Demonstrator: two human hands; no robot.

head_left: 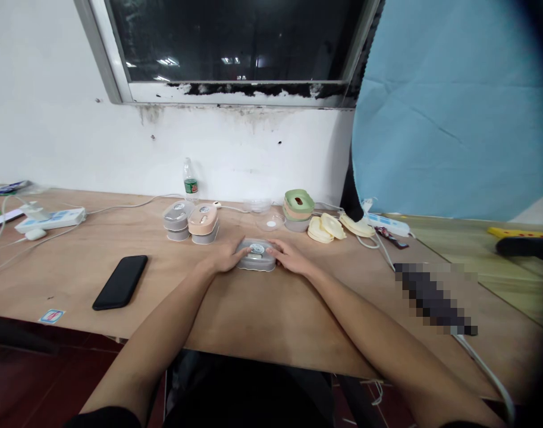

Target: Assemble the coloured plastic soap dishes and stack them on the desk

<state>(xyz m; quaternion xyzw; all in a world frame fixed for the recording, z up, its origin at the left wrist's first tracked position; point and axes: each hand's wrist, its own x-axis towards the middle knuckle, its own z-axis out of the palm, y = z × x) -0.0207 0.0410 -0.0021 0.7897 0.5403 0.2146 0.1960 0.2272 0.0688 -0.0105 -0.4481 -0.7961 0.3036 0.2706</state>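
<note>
A grey oval box with a see-through lid and a round printed label (256, 261) lies on the table in front of me. My left hand (228, 255) is closed on its left end, the thumb resting on the lid. From the other side my right hand (289, 257) grips the right end, thumb on top as well. Behind and to the left stand two stacks of similar lidded boxes, a grey stack (178, 220) and one with a pink box (203, 220) uppermost. Farther back on the right is a pile of open trays, green (299, 202) on top, beside cream-coloured pieces (327, 227).
A black phone (120, 282) lies at the left, with a white power strip (52, 220) behind it. Against the wall stands a plastic bottle (190, 178). Clear round pieces (270, 223) lie near the trays. Cables run along the back and right side. A pixelated dark object (434, 297) lies at right.
</note>
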